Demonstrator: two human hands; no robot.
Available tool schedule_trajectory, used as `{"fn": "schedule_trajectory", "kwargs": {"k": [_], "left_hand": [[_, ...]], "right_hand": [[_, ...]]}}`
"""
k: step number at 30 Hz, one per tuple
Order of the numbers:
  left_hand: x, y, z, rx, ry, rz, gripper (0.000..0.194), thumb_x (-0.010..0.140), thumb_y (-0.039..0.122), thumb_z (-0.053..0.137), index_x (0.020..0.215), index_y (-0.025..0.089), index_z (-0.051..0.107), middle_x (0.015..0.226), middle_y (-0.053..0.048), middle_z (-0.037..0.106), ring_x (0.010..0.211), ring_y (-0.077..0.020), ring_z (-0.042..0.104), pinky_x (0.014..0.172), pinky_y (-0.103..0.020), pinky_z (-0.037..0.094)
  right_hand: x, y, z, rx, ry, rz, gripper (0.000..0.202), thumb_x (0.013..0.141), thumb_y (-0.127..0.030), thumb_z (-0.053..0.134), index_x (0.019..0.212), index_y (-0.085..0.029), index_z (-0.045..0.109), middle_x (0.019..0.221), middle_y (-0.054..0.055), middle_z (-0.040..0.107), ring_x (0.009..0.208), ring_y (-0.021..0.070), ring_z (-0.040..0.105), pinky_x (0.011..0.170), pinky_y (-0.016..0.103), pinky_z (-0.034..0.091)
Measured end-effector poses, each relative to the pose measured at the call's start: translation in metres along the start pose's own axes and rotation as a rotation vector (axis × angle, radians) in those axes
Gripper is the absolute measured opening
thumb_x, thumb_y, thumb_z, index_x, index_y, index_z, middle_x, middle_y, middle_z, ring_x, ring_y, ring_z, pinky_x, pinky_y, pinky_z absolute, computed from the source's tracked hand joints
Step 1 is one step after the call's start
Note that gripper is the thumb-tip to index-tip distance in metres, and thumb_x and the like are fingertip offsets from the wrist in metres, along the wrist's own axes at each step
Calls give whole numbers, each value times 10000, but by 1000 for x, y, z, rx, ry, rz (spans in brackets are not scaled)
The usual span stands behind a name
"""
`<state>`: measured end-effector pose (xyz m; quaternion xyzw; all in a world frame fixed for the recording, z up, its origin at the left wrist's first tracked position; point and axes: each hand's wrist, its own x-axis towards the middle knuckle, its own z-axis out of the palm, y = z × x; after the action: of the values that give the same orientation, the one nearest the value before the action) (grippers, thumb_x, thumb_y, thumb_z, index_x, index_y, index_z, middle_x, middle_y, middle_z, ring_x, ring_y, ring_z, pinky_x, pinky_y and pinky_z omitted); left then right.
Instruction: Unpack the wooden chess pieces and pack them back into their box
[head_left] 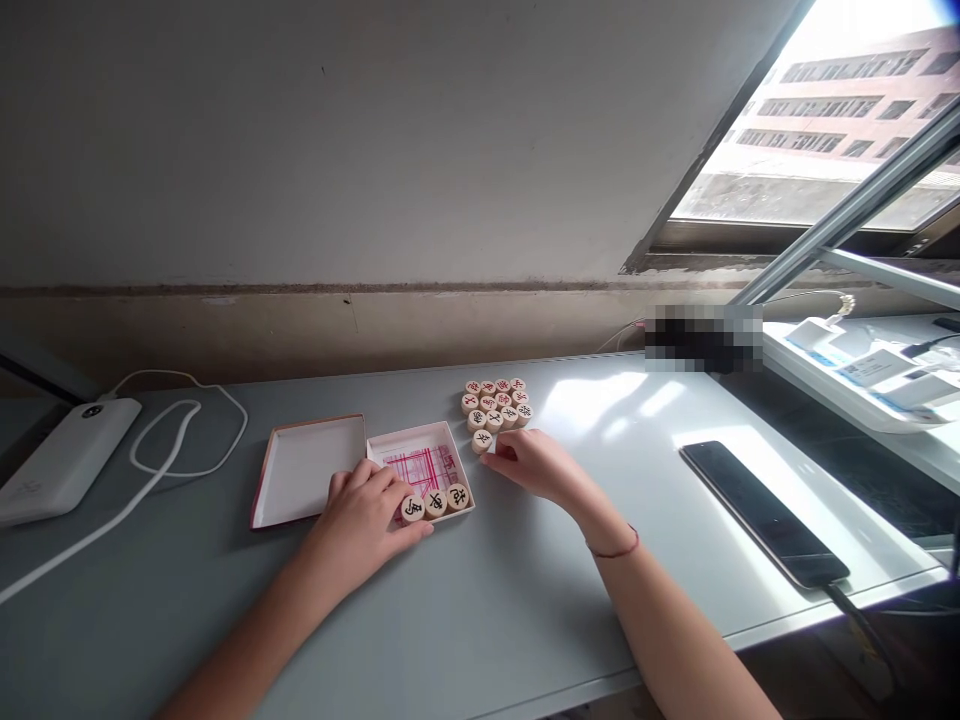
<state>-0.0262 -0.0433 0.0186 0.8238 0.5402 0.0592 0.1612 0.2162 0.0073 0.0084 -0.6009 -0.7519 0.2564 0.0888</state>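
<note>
My left hand (pixel 365 510) rests on the near left corner of a shallow open box (pixel 459 450), thumb along its front wall and fingers curled over the left side. Inside the box, a row of black-lettered xiangqi pieces (pixel 436 503) lies along the near wall, above a red-printed sheet (pixel 420 470); the fingers touch the leftmost one. My right hand (pixel 536 462) is curled at the near end of a group of round wooden xiangqi pieces (pixel 502 400). Its thumb and bent finger close at the nearest xiangqi piece (pixel 481 440); part of this grip is hidden.
The box lid (pixel 311 470) lies inside up, left of the box. Farther left are a white power bank (pixel 67 460) and its looping cable (pixel 172 440). A phone (pixel 765 512) lies on the right of the grey desk (pixel 450 620), beside a metal frame (pixel 847 200).
</note>
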Motion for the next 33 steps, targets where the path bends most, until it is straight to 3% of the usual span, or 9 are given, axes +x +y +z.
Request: {"fn": "schedule_trajectory", "kwargs": {"k": [2, 6, 9, 12, 18, 23, 29, 33], "left_hand": [[0, 1, 0, -18, -1, 3, 248, 808, 456, 623, 851, 213, 647, 912, -36, 666, 975, -272, 534, 829, -418, 394], [-1, 1, -3, -48, -39, -13, 248, 788, 453, 633, 811, 210, 592, 843, -20, 647, 960, -259, 536, 820, -398, 378], [-1, 0, -7, -86, -66, -20, 231, 776, 437, 626, 789, 217, 558, 797, -6, 626, 929, -246, 548, 817, -381, 377], [-1, -3, -10, -126, -83, -21, 188, 800, 411, 573, 804, 226, 547, 825, -5, 627, 878, -228, 557, 811, -368, 390], [1, 2, -18, -334, 107, -7, 179, 824, 406, 555, 834, 229, 533, 889, -1, 628, 858, -198, 576, 810, -333, 433], [-1, 14, -13, -549, 99, 18, 172, 830, 393, 589, 855, 232, 533, 874, 14, 623, 798, -164, 574, 737, -277, 462], [1, 15, -1, -706, 137, -73, 205, 816, 394, 604, 797, 216, 504, 886, 6, 630, 831, -150, 589, 746, -260, 476], [2, 11, -1, -721, 156, -160, 241, 801, 436, 610, 871, 226, 513, 755, 40, 589, 712, -130, 592, 670, -239, 476]], "right_hand": [[-4, -7, -1, 86, -38, -80, 310, 874, -399, 505, 643, -194, 484, 582, -16, 519, 514, 104, 385, 483, 245, 264], [-11, -23, 7, 239, -145, -229, 253, 923, -413, 445, 1003, -231, 601, 731, -10, 618, 536, 97, 441, 500, 232, 301], [-11, -28, 15, 204, -148, -251, 268, 936, -367, 421, 945, -210, 638, 722, 7, 620, 553, 103, 449, 506, 239, 288], [-10, -27, 13, 233, -166, -238, 321, 939, -419, 420, 927, -198, 653, 673, 3, 589, 541, 101, 422, 495, 238, 274], [-15, -32, -4, 460, -177, -272, 414, 894, -533, 486, 1086, -191, 618, 671, -23, 525, 524, 81, 348, 469, 221, 259], [-18, -43, 3, 568, -252, -354, 342, 888, -483, 512, 948, -169, 633, 692, -7, 532, 564, 85, 392, 486, 213, 297], [-17, -33, -6, 495, -91, -324, 232, 892, -363, 481, 864, -167, 603, 735, 8, 548, 605, 94, 421, 524, 216, 334], [-11, -1, -28, 445, 25, -51, 273, 867, -406, 471, 770, -171, 571, 624, -21, 445, 551, 96, 356, 481, 227, 276]]}}
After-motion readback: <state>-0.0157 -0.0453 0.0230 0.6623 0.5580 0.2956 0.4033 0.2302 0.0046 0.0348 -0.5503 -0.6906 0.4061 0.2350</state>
